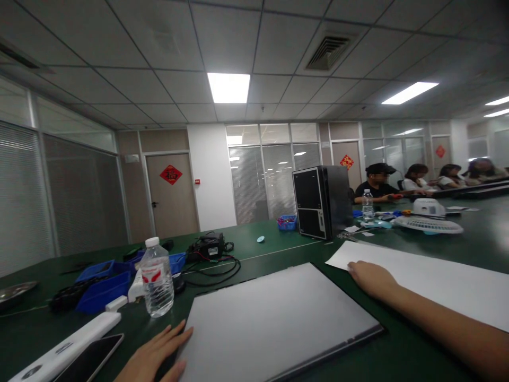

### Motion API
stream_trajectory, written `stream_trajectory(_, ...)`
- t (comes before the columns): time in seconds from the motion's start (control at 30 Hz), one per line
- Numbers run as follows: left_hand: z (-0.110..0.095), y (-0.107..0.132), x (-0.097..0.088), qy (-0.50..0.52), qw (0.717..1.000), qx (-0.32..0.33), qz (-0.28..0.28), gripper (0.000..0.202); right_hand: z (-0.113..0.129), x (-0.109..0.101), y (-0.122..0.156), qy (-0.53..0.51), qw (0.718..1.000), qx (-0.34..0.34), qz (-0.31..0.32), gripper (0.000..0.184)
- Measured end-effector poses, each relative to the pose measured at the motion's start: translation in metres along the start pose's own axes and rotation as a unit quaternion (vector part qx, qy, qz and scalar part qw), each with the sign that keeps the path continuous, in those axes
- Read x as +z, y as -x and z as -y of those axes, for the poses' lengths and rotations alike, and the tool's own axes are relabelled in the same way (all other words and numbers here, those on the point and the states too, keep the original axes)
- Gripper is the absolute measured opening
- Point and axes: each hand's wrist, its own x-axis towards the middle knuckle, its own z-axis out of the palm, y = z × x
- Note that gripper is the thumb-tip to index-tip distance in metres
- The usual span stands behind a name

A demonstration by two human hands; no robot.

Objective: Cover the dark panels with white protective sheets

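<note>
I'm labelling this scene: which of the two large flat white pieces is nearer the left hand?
The dark-edged white panel in the middle, beside the left hand; the white sheet lies farther right, by the right hand.

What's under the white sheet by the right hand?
The green table shows along the near edge of the white sheet, by the right hand. Anything directly beneath the sheet is covered; can't tell.
</note>
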Motion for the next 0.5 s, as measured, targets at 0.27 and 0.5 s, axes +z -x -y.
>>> stream_trajectory(0.27, -0.018, 0.006, -0.015, 0.010, 0.999, 0.019, -0.045, 0.048, 0.039, -0.034, 0.025, 0.002, 0.995, -0.048, -0.085, 0.033)
stream_trajectory(0.5, -0.031, 0.011, -0.026, 0.025, 0.998, 0.000, -0.059, 0.047, 0.096, -0.053, 0.061, -0.054, 0.952, -0.253, -0.161, 0.038)
